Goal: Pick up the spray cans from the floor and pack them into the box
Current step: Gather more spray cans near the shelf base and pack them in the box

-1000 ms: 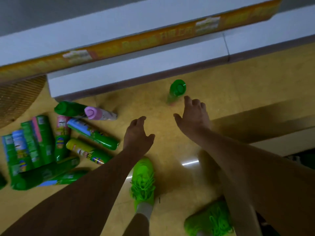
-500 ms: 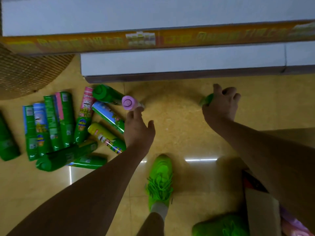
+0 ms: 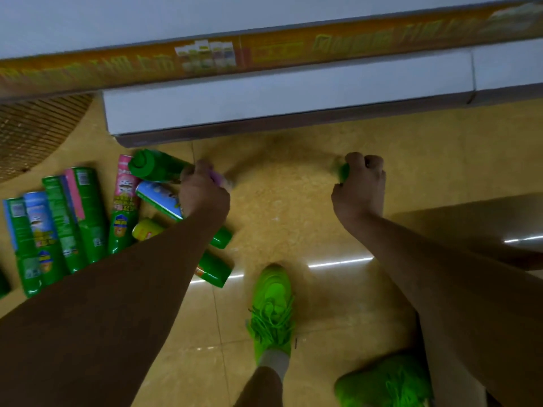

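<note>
L hand at 9 o'clock grips pink-capped can; R hand at 2 o'clock clenches green can. Labels too blurred to read.

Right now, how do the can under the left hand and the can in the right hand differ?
The pink-capped can under the left hand lies at the edge of the pile; the green can in the right hand sits alone, apart. Pink shows on one, only green on the other. Both are mostly hidden by curled fingers.
</note>
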{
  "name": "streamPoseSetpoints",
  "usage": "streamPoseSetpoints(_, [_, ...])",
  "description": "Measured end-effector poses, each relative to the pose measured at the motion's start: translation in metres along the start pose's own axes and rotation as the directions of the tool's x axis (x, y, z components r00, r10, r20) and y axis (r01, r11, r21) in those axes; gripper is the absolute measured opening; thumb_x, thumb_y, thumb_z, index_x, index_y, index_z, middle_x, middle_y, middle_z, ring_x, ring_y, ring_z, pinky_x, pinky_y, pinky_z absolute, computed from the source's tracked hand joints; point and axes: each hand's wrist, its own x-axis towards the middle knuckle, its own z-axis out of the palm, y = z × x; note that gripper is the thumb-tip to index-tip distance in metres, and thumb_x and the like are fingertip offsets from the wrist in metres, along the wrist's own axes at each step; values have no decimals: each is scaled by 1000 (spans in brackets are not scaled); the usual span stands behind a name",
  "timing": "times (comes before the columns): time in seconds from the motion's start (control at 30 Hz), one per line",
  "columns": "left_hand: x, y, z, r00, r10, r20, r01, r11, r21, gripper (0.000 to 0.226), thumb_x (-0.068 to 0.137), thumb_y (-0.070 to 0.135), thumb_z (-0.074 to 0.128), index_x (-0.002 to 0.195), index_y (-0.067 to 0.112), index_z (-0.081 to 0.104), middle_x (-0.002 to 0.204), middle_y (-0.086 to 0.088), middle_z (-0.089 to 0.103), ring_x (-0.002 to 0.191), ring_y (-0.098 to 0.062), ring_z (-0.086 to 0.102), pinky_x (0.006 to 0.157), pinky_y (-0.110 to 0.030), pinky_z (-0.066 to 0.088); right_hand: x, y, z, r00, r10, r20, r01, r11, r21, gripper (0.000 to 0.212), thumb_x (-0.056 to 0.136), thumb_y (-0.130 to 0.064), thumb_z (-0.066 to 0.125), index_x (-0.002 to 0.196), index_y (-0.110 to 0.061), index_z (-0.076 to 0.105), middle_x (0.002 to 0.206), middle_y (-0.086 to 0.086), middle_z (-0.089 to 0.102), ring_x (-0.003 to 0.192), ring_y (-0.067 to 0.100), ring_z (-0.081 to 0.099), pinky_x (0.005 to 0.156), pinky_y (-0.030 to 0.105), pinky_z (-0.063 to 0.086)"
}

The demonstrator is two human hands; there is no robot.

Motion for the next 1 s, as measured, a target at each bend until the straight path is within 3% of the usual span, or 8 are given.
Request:
streamPoseSetpoints(0.2, [-34,33,7,984,156,87,-157,988,8,52,78,4,64,127,21,62,126,-13,54,107,-36,57,86,-32,43,-11,17,-21,999,47,9,-47,989,138,54,79,2,61,131,-11,55,131,17,47,106,37,56,89,38,49])
streamPoseSetpoints(0.33, [-58,66,17,949,272,158,-273,962,-15,51,79,11,66,128,24,61,123,-9,54,100,-34,60,78,-26,36,-23,37,-47,997,76,24,-79,976,203,50,83,-6,63,132,-12,53,130,15,47,99,33,58,77,28,41])
streamPoseSetpoints(0.63, [-152,192,40,844,505,178,-493,863,-112,49,79,19,71,126,29,60,115,0,58,99,-23,59,76,-20,31,-46,129,-145,971,215,-105,-169,928,333,49,84,-12,67,131,-14,54,126,12,50,100,31,57,77,27,38])
streamPoseSetpoints(0.8, [-221,275,47,744,644,176,-629,765,-138,47,78,28,74,124,32,61,117,2,63,103,-23,61,81,-25,38,-63,203,-220,919,342,-196,-232,872,431,50,86,-16,68,133,-18,52,130,8,49,108,26,54,81,29,41])
streamPoseSetpoints(0.9, [-262,322,51,678,714,176,-687,700,-194,47,73,34,76,118,33,61,113,4,64,100,-21,61,81,-30,44,-79,245,-260,865,428,-262,-249,818,518,48,87,-17,69,132,-20,53,131,7,49,110,26,54,91,39,50])
streamPoseSetpoints(1.0, [-308,359,56,614,771,171,-733,637,-238,48,73,35,77,118,34,61,112,5,61,102,-20,59,85,-34,49,-101,285,-295,806,485,-340,-251,800,545,47,85,-21,71,130,-19,54,127,7,51,110,26,54,91,38,49])
